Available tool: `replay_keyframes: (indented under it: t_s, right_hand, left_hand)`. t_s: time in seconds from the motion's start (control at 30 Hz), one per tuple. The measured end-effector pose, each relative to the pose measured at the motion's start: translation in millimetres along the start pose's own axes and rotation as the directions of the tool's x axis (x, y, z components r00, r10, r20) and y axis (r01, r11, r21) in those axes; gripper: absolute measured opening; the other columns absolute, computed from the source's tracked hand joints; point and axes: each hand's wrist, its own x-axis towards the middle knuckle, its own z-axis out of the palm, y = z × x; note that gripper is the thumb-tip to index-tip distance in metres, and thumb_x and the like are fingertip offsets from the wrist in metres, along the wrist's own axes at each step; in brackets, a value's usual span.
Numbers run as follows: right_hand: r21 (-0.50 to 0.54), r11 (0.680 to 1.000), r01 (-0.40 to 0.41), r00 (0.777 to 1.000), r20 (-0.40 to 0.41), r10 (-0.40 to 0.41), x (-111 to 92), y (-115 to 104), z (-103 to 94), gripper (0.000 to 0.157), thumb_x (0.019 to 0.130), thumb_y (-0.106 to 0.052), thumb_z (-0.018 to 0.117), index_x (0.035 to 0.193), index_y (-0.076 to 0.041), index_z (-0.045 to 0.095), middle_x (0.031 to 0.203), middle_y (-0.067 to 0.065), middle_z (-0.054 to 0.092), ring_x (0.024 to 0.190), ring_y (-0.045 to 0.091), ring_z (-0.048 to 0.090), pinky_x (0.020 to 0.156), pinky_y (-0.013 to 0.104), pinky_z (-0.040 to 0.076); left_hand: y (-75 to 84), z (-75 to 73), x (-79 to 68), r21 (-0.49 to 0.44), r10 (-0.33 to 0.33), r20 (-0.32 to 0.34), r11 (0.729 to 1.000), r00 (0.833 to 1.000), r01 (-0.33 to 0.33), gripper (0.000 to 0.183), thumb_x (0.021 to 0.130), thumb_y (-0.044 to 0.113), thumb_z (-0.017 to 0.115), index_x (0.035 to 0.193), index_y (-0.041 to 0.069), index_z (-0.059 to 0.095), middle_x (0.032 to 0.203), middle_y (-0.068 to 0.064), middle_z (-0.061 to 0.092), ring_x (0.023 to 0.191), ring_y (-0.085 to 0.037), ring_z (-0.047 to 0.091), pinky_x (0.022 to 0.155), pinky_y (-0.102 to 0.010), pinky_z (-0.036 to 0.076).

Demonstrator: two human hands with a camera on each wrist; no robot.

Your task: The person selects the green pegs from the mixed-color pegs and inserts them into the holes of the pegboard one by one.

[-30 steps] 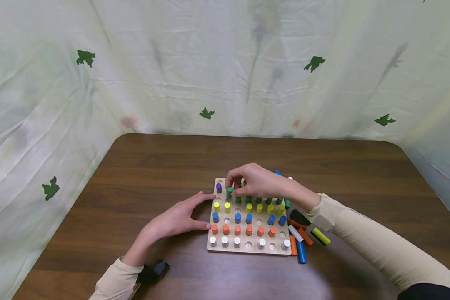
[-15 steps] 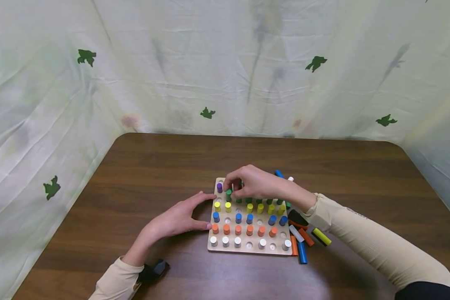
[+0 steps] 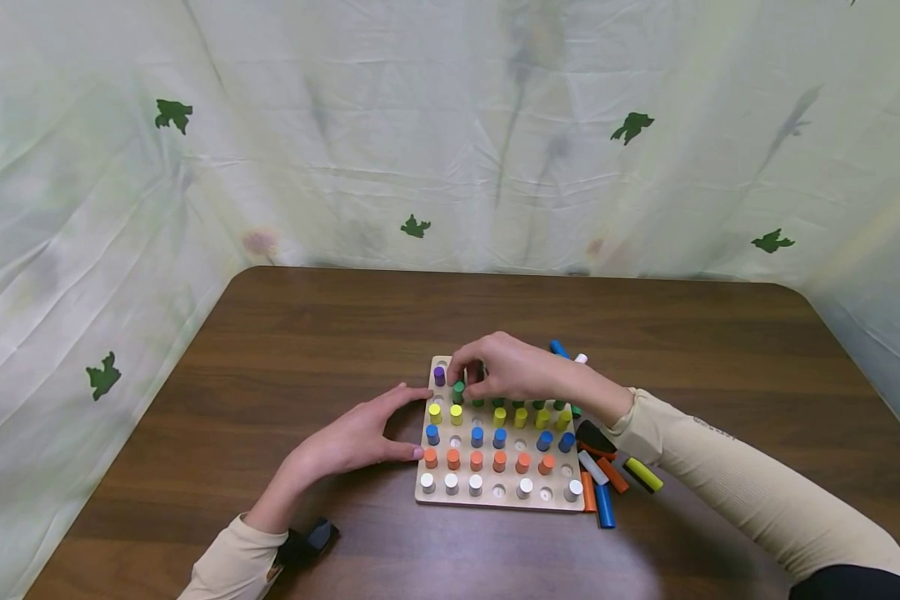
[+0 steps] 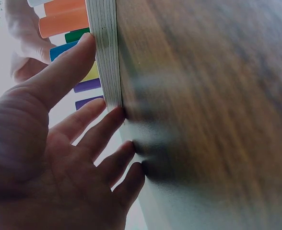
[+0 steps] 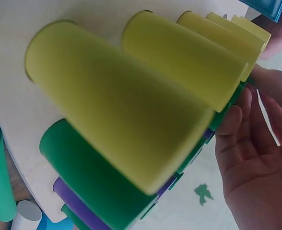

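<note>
A wooden pegboard (image 3: 465, 502) lies on the table, with rows of white, orange, blue, yellow, green and purple pegs standing upright in it. My right hand (image 3: 512, 365) reaches over its far part and pinches a green peg (image 3: 458, 392) between thumb and fingers, near the purple peg (image 3: 439, 377). Whether that peg's lower end is seated in a hole is hard to see. My left hand (image 3: 356, 433) is spread beside the board, thumb and a finger touching its left edge; the left wrist view shows fingertips against the board's side (image 4: 107, 52). Some far pegs are hidden behind my right hand.
Loose pegs lie along the board's right side, among them a blue peg (image 3: 604, 505), a yellow peg (image 3: 642, 473) and a white peg (image 3: 592, 467). Another blue peg (image 3: 558, 347) lies behind the board. A pale curtain (image 3: 450, 125) hangs beyond the brown table (image 3: 330, 325).
My right hand has shifted slightly left and down with the green peg, which stands a little lower than before. The left hand has stayed at the board's edge.
</note>
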Motion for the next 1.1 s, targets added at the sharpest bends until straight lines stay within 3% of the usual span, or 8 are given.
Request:
replay_keyframes:
  t_s: [0.73,1.1]
  right_hand:
    - [-0.016,0.999,0.034,0.999,0.001,-0.034,-0.4,-0.8,-0.9,0.014,0.088,-0.009,0.074,0.100,-0.014,0.071,0.086,-0.009,0.063,0.077,0.008,0.057,0.067,0.024,0.049]
    - [-0.023,1.000,0.014,1.000,0.009,-0.013,-1.1,-2.0,-0.7,0.014,0.088,-0.010,0.073,0.101,-0.016,0.071,0.090,-0.007,0.066,0.079,0.007,0.058,0.069,0.026,0.050]
  left_hand:
    - [-1.4,0.2,-0.6,0.001,0.013,-0.008,1.000,1.000,-0.013,0.073,0.083,0.040,0.079,0.147,0.028,0.046,0.157,-0.018,0.028,0.144,-0.035,0.026,0.110,-0.059,0.028]
    - [-0.5,0.4,-0.6,0.003,-0.002,-0.003,1.000,1.000,0.002,0.073,0.083,0.041,0.078,0.147,0.029,0.045,0.158,-0.017,0.028,0.144,-0.036,0.026,0.108,-0.061,0.028]
